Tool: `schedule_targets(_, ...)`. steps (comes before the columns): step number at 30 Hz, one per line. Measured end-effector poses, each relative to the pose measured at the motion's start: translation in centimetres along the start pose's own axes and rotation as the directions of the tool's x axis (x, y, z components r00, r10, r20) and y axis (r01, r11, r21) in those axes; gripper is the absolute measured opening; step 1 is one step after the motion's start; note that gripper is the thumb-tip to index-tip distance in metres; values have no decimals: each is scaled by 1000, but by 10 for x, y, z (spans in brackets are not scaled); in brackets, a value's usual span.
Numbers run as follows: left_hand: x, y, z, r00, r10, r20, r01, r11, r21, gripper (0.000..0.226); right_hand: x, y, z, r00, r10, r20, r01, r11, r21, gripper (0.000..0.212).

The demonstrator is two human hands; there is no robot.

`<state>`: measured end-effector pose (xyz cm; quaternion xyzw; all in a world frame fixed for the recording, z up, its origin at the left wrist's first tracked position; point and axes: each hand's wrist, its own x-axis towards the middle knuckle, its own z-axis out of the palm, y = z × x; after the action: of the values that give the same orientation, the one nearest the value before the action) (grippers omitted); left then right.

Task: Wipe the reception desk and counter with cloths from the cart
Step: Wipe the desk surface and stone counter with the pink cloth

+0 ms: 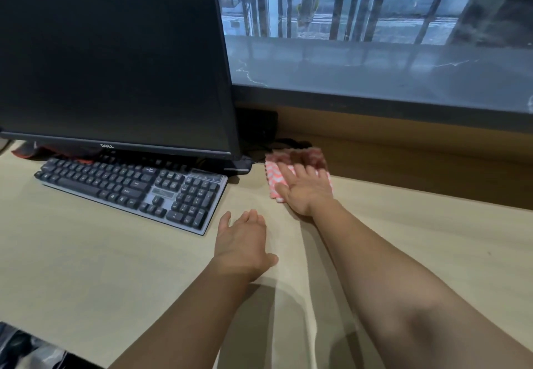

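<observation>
A pink and white patterned cloth (288, 162) lies flat on the beige desk (115, 259), just right of the monitor's base. My right hand (305, 188) presses down on it with straight, spread fingers, covering its near half. My left hand (242, 243) rests flat on the bare desk a little nearer to me, beside the keyboard's right end, holding nothing. Above and behind the desk runs the raised grey marble counter (375, 77).
A large dark monitor (115, 57) fills the upper left, with a black keyboard (129, 190) in front of it. Dark cables (285, 143) lie behind the cloth against the brown back panel (418, 161). Beyond the counter is a glass front.
</observation>
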<state>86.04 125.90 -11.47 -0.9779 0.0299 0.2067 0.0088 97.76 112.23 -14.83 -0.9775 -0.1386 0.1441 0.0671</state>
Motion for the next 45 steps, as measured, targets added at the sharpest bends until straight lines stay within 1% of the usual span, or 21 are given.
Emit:
schedule_targets(3, -1, 1, 0, 1000, -5, 10, 5, 1000, 3, 84, -24, 5, 9, 999, 47, -14, -47, 999, -25, 59)
schedule_targets(6, 1, 3, -1, 1000, -15, 22, 14, 1000, 24, 82, -63, -3, 31, 998, 44, -48, -45, 999, -14, 59)
schedule_targets(9, 3, 6, -6, 998, -22, 60, 18, 998, 52, 78, -98, -18, 49, 998, 3, -62, -1, 1000, 30, 76)
schedule_targets(10, 3, 8, -8, 996, -27, 81, 23, 998, 51, 80, -103, -20, 52, 998, -22, -62, 24, 999, 30, 78)
schedule_targets(13, 2, 15, -10, 991, -45, 128, 34, 996, 85, 99, -102, -10, 51, 991, -115, -68, 115, 993, -17, 77)
schedule_targets(15, 2, 17, -9, 989, -63, 130, 48, 992, 115, 106, -90, 7, 44, 989, -131, -71, 128, 991, -48, 75)
schedule_targets(18, 2, 14, -7, 992, -63, 114, 51, 993, 106, 107, -67, 41, 24, 998, -14, -65, 10, 999, -50, 62)
schedule_targets(21, 2, 13, -6, 993, -53, 102, 45, 996, 78, 111, -49, 79, 0, 988, 153, -35, -154, 988, -29, 58)
schedule_targets(23, 3, 12, -4, 995, -44, 88, 41, 998, 40, 113, -40, 100, -15, 958, 284, 39, -285, 959, 2, 59)
schedule_targets(25, 2, 10, -1, 997, -33, 67, 34, 999, -5, 112, -34, 108, -27, 917, 384, 111, -391, 919, 44, 66)
schedule_targets(27, 2, 8, 1, 998, -22, 51, 24, 999, -36, 111, -33, 101, -33, 901, 414, 130, -423, 904, 59, 63)
schedule_targets(28, 1, 7, 2, 999, -16, 46, 18, 999, -44, 110, -33, 93, -33, 909, 400, 118, -407, 912, 46, 57)
schedule_targets(30, 2, 7, 2, 999, -8, 42, 10, 999, -45, 109, -33, 73, -29, 946, 319, 52, -320, 947, 13, 46)
schedule_targets(31, 2, 7, 1, 999, -8, 49, 10, 999, -38, 109, -33, 62, -23, 965, 262, 13, -263, 965, 8, 46)
schedule_targets(33, 3, 9, -1, 997, -17, 74, 19, 1000, -18, 109, -36, 38, -8, 992, 125, -25, -124, 992, 21, 54)
schedule_targets(35, 4, 11, -2, 995, -33, 99, 32, 999, 6, 105, -44, 15, 7, 1000, -19, -5, 19, 1000, -3, 58)
schedule_targets(37, 5, 13, -4, 992, -43, 117, 39, 999, 34, 101, -54, 6, 16, 993, -114, 1, 114, 993, -29, 59)
schedule_targets(38, 5, 15, -5, 991, -45, 126, 40, 998, 47, 101, -59, 9, 19, 992, -128, -7, 128, 991, -31, 59)
schedule_targets(40, 4, 16, -8, 990, -54, 128, 47, 997, 61, 100, -67, 25, 21, 995, -101, -22, 100, 994, -33, 59)
schedule_targets(42, 1, 18, -11, 992, -59, 115, 51, 996, 69, 91, -79, 50, 20, 999, -26, -43, 25, 999, -33, 59)
schedule_targets(45, -6, 23, -14, 995, -58, 80, 51, 995, 90, 75, -99, 97, 17, 989, 131, -62, -132, 991, -5, 59)
